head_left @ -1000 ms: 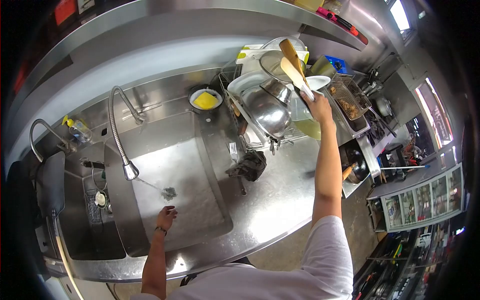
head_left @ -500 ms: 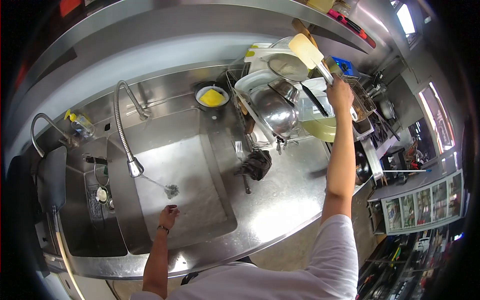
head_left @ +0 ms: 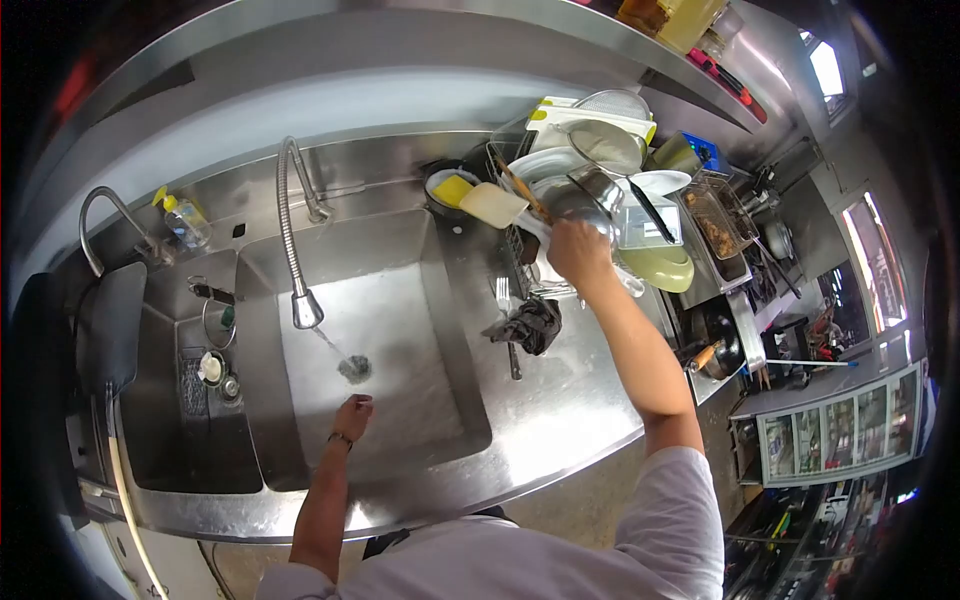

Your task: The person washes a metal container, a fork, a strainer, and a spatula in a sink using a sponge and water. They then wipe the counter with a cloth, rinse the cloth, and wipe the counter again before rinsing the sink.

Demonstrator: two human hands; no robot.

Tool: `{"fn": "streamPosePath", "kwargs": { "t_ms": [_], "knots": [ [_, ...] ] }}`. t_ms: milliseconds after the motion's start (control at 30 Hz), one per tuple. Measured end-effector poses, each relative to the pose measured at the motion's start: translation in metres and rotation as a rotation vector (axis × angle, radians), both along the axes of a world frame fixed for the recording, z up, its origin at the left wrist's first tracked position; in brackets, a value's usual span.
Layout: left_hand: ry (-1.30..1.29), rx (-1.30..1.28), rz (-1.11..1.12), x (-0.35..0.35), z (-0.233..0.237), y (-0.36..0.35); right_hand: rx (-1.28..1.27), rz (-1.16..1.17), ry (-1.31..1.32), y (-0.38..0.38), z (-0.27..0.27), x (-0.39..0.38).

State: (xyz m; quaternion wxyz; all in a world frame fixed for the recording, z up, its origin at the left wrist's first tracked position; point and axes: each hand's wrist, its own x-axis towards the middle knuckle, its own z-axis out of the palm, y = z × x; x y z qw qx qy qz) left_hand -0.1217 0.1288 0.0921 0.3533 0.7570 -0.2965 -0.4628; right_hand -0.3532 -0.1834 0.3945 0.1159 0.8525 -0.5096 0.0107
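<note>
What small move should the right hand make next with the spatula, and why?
Probably carry the spatula left and down under the water stream. The right hand holds it beside the dish rack, its blade pointing toward the sink, the faucet is running, and the left hand rests in the basin near the stream.

You grip a spatula point(head_left: 493, 205) in your right hand point(head_left: 578, 250). Its flat, pale cream blade has rounded corners and points left, away from your hand. It hangs in the air over the strip of worktop point(head_left: 560, 400) between the sink point(head_left: 400, 330) and the dish rack point(head_left: 520, 262). A thin brown wooden utensil point(head_left: 524, 190) runs alongside it at a slant, its lower end hidden by your fist. On the sink floor lies a small, dark grey scouring pad point(head_left: 355, 369), wet under the water stream. Your left hand point(head_left: 353, 412) hangs empty just beside the pad, not touching it.
</note>
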Motion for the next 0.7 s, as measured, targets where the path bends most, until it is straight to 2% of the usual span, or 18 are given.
{"fn": "streamPosePath", "kwargs": {
  "t_ms": [67,200,267,300,367,500,567,633,700],
  "knots": [
    [-0.086,0.018,-0.052,0.004,0.000,-0.002,0.028,-0.037,0.049,-0.007,0.008,0.015],
    [-0.028,-0.031,-0.036,0.009,-0.014,0.000,0.137,-0.075,0.206,-0.020,0.019,0.041],
    [-0.034,-0.030,-0.015,0.006,-0.013,-0.001,0.205,-0.106,0.409,-0.022,0.015,0.054],
    [-0.029,-0.032,-0.010,0.005,-0.010,-0.002,0.201,-0.102,0.414,-0.020,0.014,0.059],
    [0.009,-0.062,-0.007,0.005,-0.003,-0.001,0.144,-0.238,0.603,-0.015,0.012,0.067],
    [0.017,-0.059,-0.021,0.004,0.005,-0.002,0.129,-0.138,0.492,-0.026,0.006,0.051],
    [-0.028,-0.040,-0.057,0.005,0.005,-0.003,0.138,-0.286,0.197,-0.038,0.001,0.044],
    [0.068,-0.067,-0.022,0.004,-0.006,-0.005,0.177,-0.232,0.218,-0.038,0.003,0.035],
    [0.160,-0.092,0.011,0.000,-0.017,-0.008,0.137,-0.352,0.117,-0.044,-0.004,0.034]
  ]
}}
